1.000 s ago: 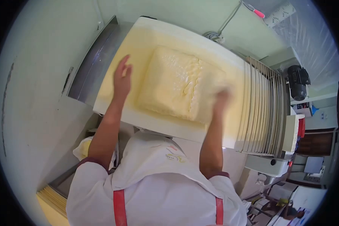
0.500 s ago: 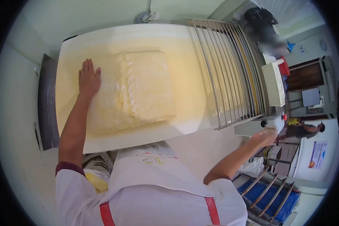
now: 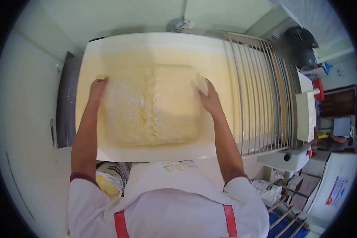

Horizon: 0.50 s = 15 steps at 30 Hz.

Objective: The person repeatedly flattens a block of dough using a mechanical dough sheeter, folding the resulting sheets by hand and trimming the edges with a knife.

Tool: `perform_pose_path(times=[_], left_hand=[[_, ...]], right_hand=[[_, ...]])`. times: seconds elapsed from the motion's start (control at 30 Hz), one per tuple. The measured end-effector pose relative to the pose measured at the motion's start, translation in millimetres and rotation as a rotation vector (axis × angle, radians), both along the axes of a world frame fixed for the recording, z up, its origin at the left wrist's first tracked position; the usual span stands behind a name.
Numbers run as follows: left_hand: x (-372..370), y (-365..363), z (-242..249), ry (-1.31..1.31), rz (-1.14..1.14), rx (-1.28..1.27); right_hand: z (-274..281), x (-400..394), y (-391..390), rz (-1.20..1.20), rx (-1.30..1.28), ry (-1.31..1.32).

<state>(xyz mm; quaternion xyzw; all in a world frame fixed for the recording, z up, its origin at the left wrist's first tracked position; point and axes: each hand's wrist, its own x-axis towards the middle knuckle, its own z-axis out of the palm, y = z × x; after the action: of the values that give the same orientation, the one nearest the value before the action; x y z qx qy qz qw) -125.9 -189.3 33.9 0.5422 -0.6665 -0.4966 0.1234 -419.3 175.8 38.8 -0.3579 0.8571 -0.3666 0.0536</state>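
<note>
Yellow dough (image 3: 174, 107) lay lengthwise from nine to three o'clock, the left hand (image 3: 98, 89) at nine, grip unclear, the right hand (image 3: 211, 101) spread at three.

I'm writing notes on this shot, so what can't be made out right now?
In the head view:
Dough: underside, hidden by its own bulk.
Right hand: fingertips blurred; their contact unclear.
Left hand: dough edge beside it blurred; contact unclear.
Bag: partly hidden by the table and apron.
Poster: lettering too small to read.
Shirt: the rest cut off by the bottom edge.
</note>
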Motion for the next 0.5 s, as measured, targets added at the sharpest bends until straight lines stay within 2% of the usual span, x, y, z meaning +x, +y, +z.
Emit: perform_pose_path(times=[0.03,0.1,0.13,0.17,0.23,0.27,0.33,0.37,0.43,0.47,0.5], left_hand=[[-6.9,-5.7,17.1,-0.035,-0.047,0.169],[-9.5,-36.0,-16.1,0.057,0.051,0.428],[-11.0,-28.7,-3.8,0.203,0.072,0.523],[-17.7,-15.2,11.7,0.35,0.085,0.619],[-27.1,-10.5,35.1,0.309,0.078,0.634],[-27.3,-8.9,38.3,0.286,0.073,0.653],[-20.5,-0.6,33.5,0.327,-0.051,0.462],[-19.5,0.4,31.6,0.351,-0.117,0.357],[-17.0,7.6,25.4,0.468,-0.075,0.374],[-16.9,14.2,21.7,0.522,-0.06,0.389],[-14.3,19.0,18.9,0.49,-0.051,0.447]], right_hand=[[6.5,-0.9,-22.0,-0.065,0.046,-0.162],[27.8,-2.4,-68.1,-0.179,0.15,-0.478],[-2.1,-27.9,-73.9,-0.231,0.086,-0.729],[13.1,-36.3,-75.0,-0.147,0.044,-1.077],[32.5,-42.5,-77.4,-0.256,0.009,-1.269],[40.1,-40.2,-80.1,-0.187,0.04,-1.23],[47.9,-36.6,-79.2,-0.056,0.1,-1.152],[41.4,-33.4,-77.3,-0.032,-0.001,-1.148],[19.7,-23.6,-66.5,0.004,-0.209,-1.141],[13.0,-25.7,-63.6,-0.019,-0.17,-1.198],[15.4,-25.2,-54.8,0.174,-0.217,-1.166]])
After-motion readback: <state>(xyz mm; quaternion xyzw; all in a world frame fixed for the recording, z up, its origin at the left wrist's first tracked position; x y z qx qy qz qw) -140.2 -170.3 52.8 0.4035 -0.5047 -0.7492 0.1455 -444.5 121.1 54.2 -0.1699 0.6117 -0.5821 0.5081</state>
